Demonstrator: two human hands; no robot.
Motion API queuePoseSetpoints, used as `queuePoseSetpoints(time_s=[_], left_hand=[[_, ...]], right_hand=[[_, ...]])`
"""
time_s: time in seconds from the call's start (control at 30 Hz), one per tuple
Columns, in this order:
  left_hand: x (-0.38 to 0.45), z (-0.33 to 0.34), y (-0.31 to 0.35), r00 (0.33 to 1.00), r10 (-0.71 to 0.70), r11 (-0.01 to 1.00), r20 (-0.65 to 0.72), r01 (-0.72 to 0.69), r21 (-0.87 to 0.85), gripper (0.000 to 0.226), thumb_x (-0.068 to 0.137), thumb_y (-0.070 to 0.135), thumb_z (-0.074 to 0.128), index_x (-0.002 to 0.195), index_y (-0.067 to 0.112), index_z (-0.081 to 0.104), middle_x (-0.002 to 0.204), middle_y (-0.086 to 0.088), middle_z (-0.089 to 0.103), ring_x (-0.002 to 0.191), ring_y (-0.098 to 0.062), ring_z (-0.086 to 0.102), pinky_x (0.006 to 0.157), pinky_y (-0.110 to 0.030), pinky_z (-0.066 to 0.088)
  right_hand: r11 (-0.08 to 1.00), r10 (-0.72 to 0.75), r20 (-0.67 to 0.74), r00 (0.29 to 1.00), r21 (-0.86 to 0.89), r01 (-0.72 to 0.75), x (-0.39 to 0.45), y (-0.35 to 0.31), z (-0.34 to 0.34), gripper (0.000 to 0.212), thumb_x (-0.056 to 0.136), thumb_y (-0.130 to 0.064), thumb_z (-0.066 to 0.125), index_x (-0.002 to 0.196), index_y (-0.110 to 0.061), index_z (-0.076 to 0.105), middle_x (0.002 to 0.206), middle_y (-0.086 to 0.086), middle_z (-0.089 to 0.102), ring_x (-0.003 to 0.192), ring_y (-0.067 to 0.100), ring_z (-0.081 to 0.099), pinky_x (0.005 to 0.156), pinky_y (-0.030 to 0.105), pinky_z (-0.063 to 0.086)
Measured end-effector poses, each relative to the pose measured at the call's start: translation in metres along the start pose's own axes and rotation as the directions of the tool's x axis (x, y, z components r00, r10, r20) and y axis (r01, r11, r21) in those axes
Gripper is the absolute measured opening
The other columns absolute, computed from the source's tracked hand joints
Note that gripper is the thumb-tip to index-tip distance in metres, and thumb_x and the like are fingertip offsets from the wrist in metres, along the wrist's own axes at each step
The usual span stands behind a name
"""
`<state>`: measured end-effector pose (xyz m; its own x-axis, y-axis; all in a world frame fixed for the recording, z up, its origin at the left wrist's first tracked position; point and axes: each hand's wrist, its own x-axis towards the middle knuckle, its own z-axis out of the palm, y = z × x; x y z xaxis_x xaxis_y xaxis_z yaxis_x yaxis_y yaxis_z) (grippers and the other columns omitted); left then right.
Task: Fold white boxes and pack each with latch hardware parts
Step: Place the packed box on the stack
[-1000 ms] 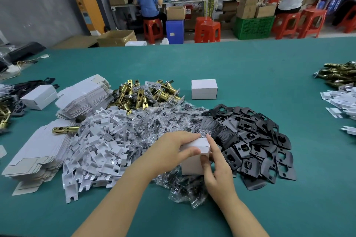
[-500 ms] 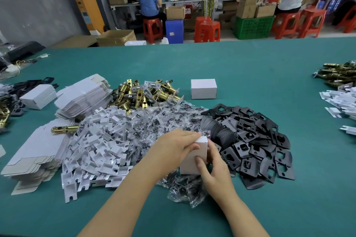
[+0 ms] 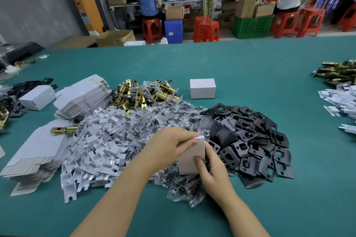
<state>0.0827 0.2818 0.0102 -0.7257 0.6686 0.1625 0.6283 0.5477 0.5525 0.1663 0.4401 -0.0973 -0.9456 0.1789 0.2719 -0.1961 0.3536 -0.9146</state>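
Left hand (image 3: 169, 146) fingers curl over the top end of the white box (image 3: 191, 157), thumb pressing near the flap; right hand (image 3: 211, 167) grips the lower side, thumb flat on the front. Box is upright, held over the bagged screws (image 3: 154, 119), toward the desk's near edge, approx. mid-width. Can't tell if the top flap is tucked, hand hides it.

Risks, as I judge: flap creases or pops if pushed off-square; thin card crushes under a tight grip; contents drop out the bottom if that end isn't locked. Black plates (image 3: 250, 140) just beside, right; closed box (image 3: 202, 88) further back.
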Motion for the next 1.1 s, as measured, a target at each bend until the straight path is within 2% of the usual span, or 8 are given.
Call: queuePoseSetpoints(time_s=[0.13,0.27,0.4,0.47,0.73,0.83,0.97,1.1], left_hand=[[-0.001,-0.0003,-0.001,1.0,-0.012,1.0,-0.012,0.011,-0.018,0.03,0.1,0.035,0.062,0.13,0.037,0.068,0.101,0.017,0.072,0.092,-0.001,0.063,0.08,-0.025,0.053],[-0.0011,-0.0024,0.0009,1.0,-0.01,1.0,-0.009,0.01,0.013,0.03,0.101,0.038,0.061,0.129,0.038,0.069,0.101,0.019,0.071,0.088,0.001,0.062,0.079,-0.024,0.052],[-0.002,-0.0037,0.0043,1.0,0.02,0.998,0.001,-0.02,0.06,0.03,0.102,0.037,0.059,0.131,0.037,0.068,0.109,0.019,0.071,0.091,0.0,0.061,0.082,-0.029,0.054],[-0.0022,-0.0044,0.0055,0.999,0.031,0.996,0.009,-0.032,0.081,0.031,0.102,0.036,0.058,0.132,0.035,0.067,0.111,0.018,0.072,0.092,0.0,0.06,0.083,-0.03,0.053],[-0.0039,-0.0059,0.0043,0.999,0.043,0.996,0.014,-0.044,0.073,0.032,0.103,0.036,0.057,0.134,0.036,0.065,0.118,0.016,0.071,0.102,-0.001,0.062,0.089,-0.032,0.053],[-0.0039,-0.0069,0.0041,0.998,0.055,0.995,0.02,-0.056,0.083,0.033,0.103,0.036,0.057,0.135,0.035,0.065,0.122,0.017,0.071,0.106,0.0,0.061,0.092,-0.031,0.053],[-0.0034,-0.0053,0.0036,0.997,0.079,0.989,0.023,-0.081,0.126,0.033,0.104,0.036,0.055,0.135,0.034,0.065,0.129,0.017,0.068,0.113,0.001,0.058,0.096,-0.03,0.052],[-0.0066,0.0018,0.0001,0.997,0.072,0.995,0.025,-0.074,0.068,0.038,0.104,0.037,0.055,0.141,0.032,0.061,0.139,0.018,0.061,0.126,0.002,0.052,0.107,-0.028,0.045]], right_hand=[[1.0,0.002,0.008,1.0,-0.003,-0.002,-0.0001,0.0004,0.0001,0.053,0.101,-0.031,0.053,0.139,-0.065,0.039,0.126,-0.027,0.062,0.114,0.002,0.062,0.082,0.009,0.047],[1.0,0.01,0.014,1.0,-0.001,-0.01,-0.0006,0.0018,0.0007,0.052,0.101,-0.03,0.053,0.142,-0.059,0.04,0.126,-0.023,0.063,0.116,0.007,0.063,0.085,0.014,0.049],[1.0,0.025,0.017,1.0,0.005,-0.025,-0.0017,0.004,0.0007,0.049,0.101,-0.031,0.053,0.146,-0.047,0.041,0.131,-0.018,0.063,0.12,0.009,0.061,0.093,0.026,0.053],[1.0,0.026,0.018,1.0,0.002,-0.026,-0.0018,0.0033,0.0005,0.049,0.101,-0.033,0.052,0.147,-0.046,0.041,0.133,-0.016,0.062,0.121,0.009,0.061,0.096,0.028,0.053],[0.999,0.018,0.023,1.0,-0.028,-0.017,-0.0015,-0.0036,-0.0008,0.052,0.102,-0.03,0.05,0.15,-0.045,0.038,0.141,-0.016,0.058,0.129,0.004,0.055,0.102,0.02,0.046],[1.0,0.025,0.029,0.999,-0.02,-0.025,-0.001,-0.0037,-0.0008,0.052,0.102,-0.03,0.05,0.151,-0.04,0.038,0.141,-0.016,0.058,0.127,0.002,0.056,0.098,0.017,0.046],[0.999,0.046,0.026,0.999,-0.016,-0.045,-0.0016,-0.0028,-0.0005,0.054,0.101,-0.034,0.05,0.153,-0.028,0.041,0.138,-0.013,0.06,0.124,0.003,0.057,0.097,0.021,0.049],[0.997,0.074,0.018,0.997,-0.005,-0.074,-0.0015,-0.0023,-0.0012,0.052,0.103,-0.03,0.052,0.154,-0.023,0.041,0.138,-0.008,0.061,0.123,0.006,0.059,0.098,0.027,0.051]])
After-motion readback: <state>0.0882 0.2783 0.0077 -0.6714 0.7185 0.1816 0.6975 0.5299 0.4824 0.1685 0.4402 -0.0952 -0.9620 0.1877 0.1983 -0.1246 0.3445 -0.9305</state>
